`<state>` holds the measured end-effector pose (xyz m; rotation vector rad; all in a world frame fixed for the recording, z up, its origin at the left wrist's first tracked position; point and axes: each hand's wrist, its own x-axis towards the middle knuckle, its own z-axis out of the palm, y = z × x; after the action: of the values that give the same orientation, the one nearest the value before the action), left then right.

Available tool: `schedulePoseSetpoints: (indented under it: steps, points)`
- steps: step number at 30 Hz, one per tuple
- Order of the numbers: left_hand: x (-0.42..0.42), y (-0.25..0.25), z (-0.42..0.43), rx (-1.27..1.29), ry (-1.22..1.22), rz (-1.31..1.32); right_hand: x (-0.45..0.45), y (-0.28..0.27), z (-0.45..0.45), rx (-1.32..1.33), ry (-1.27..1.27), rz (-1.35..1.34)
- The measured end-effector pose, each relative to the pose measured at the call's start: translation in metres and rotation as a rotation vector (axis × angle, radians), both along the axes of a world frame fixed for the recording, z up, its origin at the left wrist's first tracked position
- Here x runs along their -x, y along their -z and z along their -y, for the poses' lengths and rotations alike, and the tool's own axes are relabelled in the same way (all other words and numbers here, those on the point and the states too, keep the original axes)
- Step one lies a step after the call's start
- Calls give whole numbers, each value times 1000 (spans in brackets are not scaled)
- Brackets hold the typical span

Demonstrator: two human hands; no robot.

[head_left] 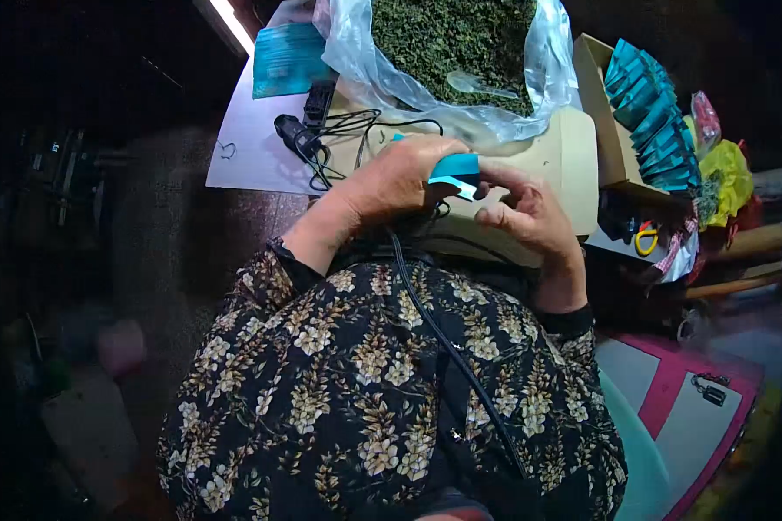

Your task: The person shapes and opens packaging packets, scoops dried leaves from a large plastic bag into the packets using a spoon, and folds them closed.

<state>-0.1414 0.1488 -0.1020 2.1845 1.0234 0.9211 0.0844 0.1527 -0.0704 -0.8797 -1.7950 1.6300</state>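
Note:
A small teal packet [456, 167] with a bright silvery edge is held in my left hand [400, 178], whose fingers are wrapped round it. My right hand [534, 207] is just to the right, fingers bent and thumb apart, with the fingertips at the packet's right end. Whether they grip it is hard to tell. Beyond my hands lies a clear plastic bag [543, 78] of dark green dried leaves [447, 43], with a clear plastic scoop [478, 85] on the leaves.
A cardboard box [595, 130] of teal packets [652, 113] stands at the right, near yellow-handled scissors [646, 243] and a yellow bag [728, 182]. Black cables [321, 143] and flat teal packets [288, 59] lie at the left. A cord crosses my torso.

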Motion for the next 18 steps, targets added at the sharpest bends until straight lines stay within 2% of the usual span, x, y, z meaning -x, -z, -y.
schedulePoseSetpoints:
  steps: [3,8,11,16,18]
  points:
    - [-1,0,-4,-86,18,-81,1,3,-8,-213,-135,149]
    - [0,-6,-7,-90,84,-98,12,6,-2,-354,-136,230]
    - [-1,-4,-8,43,111,34,12,5,0,-389,-32,355]
    - [11,-3,-13,110,120,55,1,-6,-2,-363,-35,253]
    - [13,1,-13,130,118,-50,3,1,-3,-466,-67,211]
